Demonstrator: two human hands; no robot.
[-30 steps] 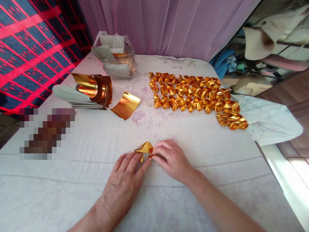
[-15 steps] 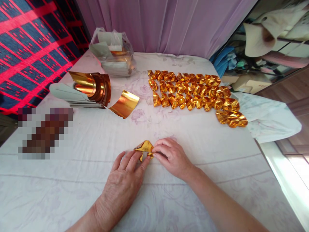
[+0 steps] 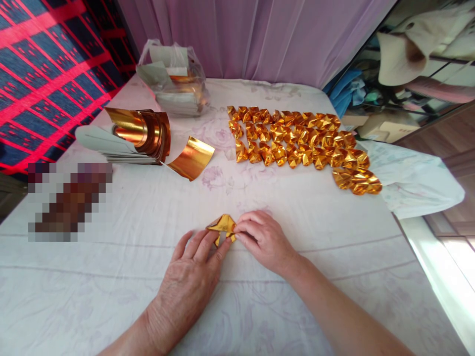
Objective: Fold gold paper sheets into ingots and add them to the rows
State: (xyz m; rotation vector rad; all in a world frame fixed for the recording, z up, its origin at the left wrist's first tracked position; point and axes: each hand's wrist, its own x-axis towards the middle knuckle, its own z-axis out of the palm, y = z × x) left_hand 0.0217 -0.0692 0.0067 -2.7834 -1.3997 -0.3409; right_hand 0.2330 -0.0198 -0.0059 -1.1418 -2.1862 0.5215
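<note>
A partly folded sheet of gold foil paper (image 3: 223, 223) lies on the cloth in front of me, its peaked flap on the far side and two small points on the near side. My left hand (image 3: 196, 262) holds it down from the left, fingertips on its left edge and thumb at its near point. From the right, my right hand (image 3: 265, 242) pinches the paper's right corner between thumb and fingers. Both sets of fingertips cover parts of the folds. Farther off, a single curved gold sheet (image 3: 193, 159) rests beside a stack of gold foil sheets (image 3: 148, 131).
Rows of folded gold foil pieces (image 3: 289, 141) stand at the back right. A clear plastic bag (image 3: 181, 84) with more sheets is at the back left. A white plastic bag (image 3: 419, 180) hangs at the right edge. A blurred patch (image 3: 74, 200) hides something on the left.
</note>
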